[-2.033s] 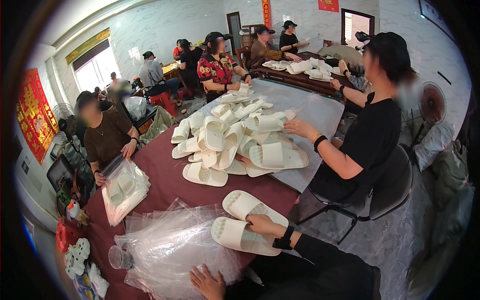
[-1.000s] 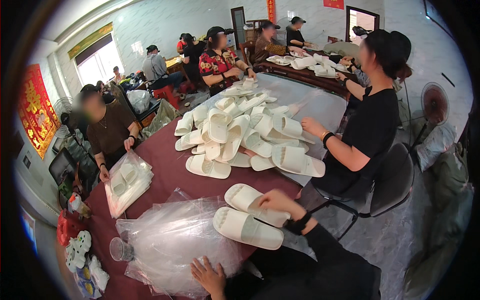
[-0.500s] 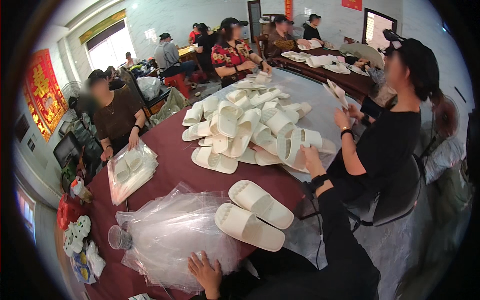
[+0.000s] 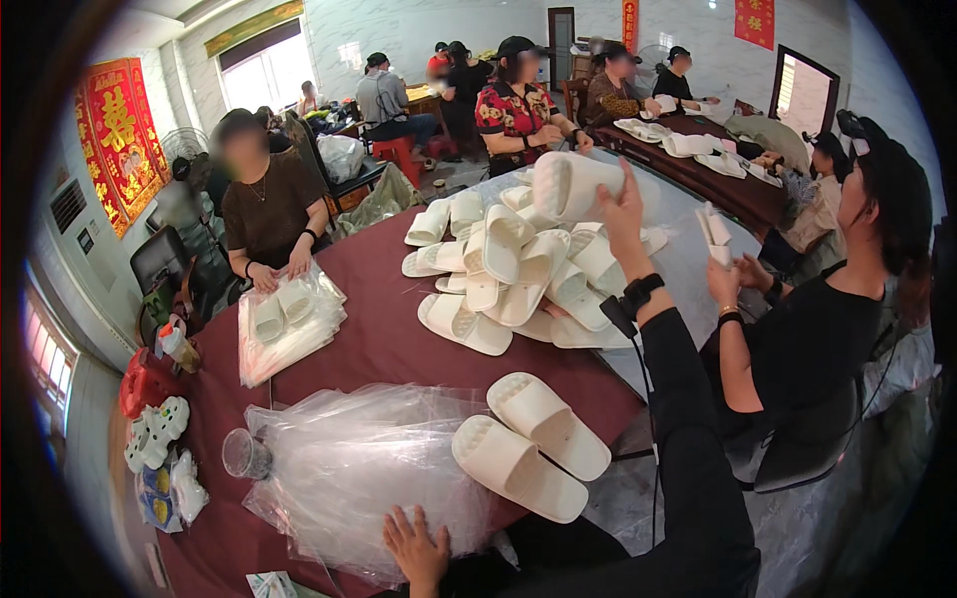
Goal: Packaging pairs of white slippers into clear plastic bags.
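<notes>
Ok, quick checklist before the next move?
1. Right hand has its slipper: ok, gripped between thumb and fingers.
2. Held slipper apart from the slipper pile: cannot tell, they overlap in this view.
3. Held slipper unmarked: cannot tell, it is blurred.
4. Left hand on the clear bags: ok, spread flat on top.
5. Bags squared up: not ok, edges fan out unevenly.
6. Slipper pair beside the left hand aligned: ok, side by side, pointing the same way.
</notes>
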